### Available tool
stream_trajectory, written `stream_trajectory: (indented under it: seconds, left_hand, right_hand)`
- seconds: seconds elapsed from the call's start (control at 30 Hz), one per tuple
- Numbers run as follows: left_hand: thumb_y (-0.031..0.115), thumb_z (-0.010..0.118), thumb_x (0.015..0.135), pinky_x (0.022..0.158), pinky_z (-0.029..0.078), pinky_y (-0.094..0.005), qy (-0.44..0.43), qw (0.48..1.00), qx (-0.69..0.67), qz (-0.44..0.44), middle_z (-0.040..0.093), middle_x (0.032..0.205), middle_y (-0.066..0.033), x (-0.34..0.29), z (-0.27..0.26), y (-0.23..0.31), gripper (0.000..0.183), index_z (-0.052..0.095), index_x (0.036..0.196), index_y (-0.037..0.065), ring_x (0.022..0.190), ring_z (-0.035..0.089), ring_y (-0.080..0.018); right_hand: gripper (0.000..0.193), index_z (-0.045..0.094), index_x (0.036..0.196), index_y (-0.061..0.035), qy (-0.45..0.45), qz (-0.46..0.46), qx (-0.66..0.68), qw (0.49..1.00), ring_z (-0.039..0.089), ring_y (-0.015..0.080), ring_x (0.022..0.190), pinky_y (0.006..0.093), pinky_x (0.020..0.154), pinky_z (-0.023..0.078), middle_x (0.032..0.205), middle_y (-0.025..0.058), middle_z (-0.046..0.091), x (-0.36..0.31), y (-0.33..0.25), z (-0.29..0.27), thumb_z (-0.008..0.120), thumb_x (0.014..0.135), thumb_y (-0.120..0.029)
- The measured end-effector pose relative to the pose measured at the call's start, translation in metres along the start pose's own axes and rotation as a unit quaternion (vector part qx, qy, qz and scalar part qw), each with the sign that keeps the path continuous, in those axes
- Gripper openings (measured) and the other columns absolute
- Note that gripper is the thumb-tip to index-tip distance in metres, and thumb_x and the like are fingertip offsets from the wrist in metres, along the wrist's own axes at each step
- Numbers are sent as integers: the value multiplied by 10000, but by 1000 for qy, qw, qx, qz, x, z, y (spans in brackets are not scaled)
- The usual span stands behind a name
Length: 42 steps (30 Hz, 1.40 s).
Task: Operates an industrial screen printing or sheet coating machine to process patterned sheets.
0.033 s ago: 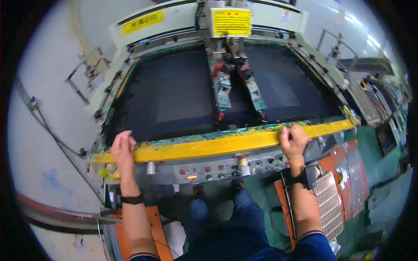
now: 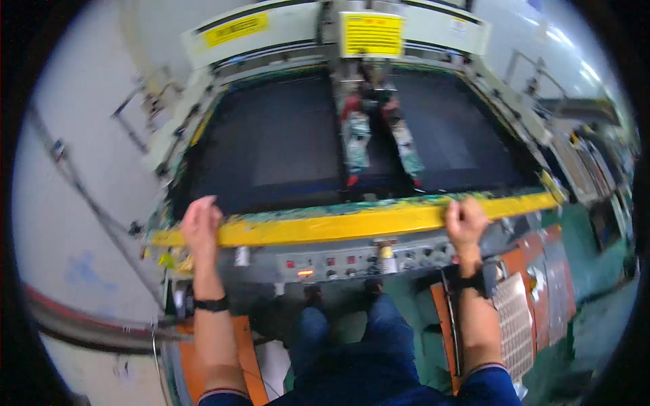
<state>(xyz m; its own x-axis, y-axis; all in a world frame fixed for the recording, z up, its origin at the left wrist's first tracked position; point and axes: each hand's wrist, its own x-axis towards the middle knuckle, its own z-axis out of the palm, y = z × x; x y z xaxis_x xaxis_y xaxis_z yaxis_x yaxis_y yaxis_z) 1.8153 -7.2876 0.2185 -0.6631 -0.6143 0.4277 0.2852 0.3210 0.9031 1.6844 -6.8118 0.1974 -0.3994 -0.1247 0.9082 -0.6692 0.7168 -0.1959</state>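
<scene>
A large screen-printing frame (image 2: 325, 230) with a yellow front bar lies across the machine before me, its edge smeared with green ink. My left hand (image 2: 201, 224) is closed at the left end of that bar, thumb side up. Toward the right end, my right hand (image 2: 466, 222) is curled over the bar in the same way. The fingertips of both hands are hidden. Inside the frame stretches a dark mesh (image 2: 271, 142). Two ink-stained squeegee arms (image 2: 357, 139) hang over its middle, with red tips low near the mesh.
Below the bar sits a grey control panel (image 2: 338, 264) with knobs, red switches and a lit display. An orange board (image 2: 247, 352) is at lower left. A pale patterned sheet (image 2: 514, 325) lies at lower right. Racks (image 2: 586, 159) stand at far right, a white wall at left.
The whole scene has shifted slightly to the right in the view, with some blur. Both hands keep their places on the yellow bar.
</scene>
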Motion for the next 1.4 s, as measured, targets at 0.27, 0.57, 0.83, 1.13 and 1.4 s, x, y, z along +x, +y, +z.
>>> stream_trajectory:
  seconds: [0.27, 0.57, 0.83, 1.13, 1.4]
  left_hand:
    - [170, 531, 937, 548, 374, -197, 2, 998, 9, 65, 563, 678, 15, -6, 19, 10, 177, 646, 933, 35, 595, 462, -45]
    - [181, 532, 939, 543, 370, -197, -2, 994, 25, 106, 569, 714, 20, -2, 25, -2, 170, 650, 952, 59, 611, 469, -44]
    - [148, 523, 948, 520, 313, -188, -3, 999, -17, 44, 537, 685, 16, -7, 15, 4, 162, 641, 965, 37, 580, 416, -34]
    - [150, 524, 950, 507, 305, -184, -3, 999, -6, 32, 541, 689, 16, -7, 20, 6, 167, 638, 963, 29, 574, 411, -30]
    - [167, 526, 948, 484, 288, -179, 2, 999, -11, 32, 530, 669, 25, -10, 18, 6, 167, 634, 969, 42, 550, 399, -28]
  right_hand:
    - [263, 437, 668, 5, -21, 35, 29, 999, 363, 207, 524, 322, 496, 299, 602, 99, 371, -18, 25, -13, 573, 885, -53]
    - [278, 438, 617, -27, -4, 29, -20, 999, 358, 228, 493, 351, 465, 295, 568, 99, 369, -25, 35, -14, 599, 842, -49]
    - [265, 440, 594, -49, 15, 12, 15, 1000, 439, 274, 480, 373, 455, 317, 545, 109, 418, -4, 5, -12, 626, 783, -51]
    - [256, 434, 600, -46, 17, 19, 32, 999, 432, 276, 481, 375, 455, 311, 547, 100, 413, -2, 5, -15, 628, 767, -29]
    - [260, 432, 598, -49, 13, 19, 38, 999, 419, 264, 478, 365, 462, 306, 544, 100, 397, -2, 4, -16, 633, 761, -26]
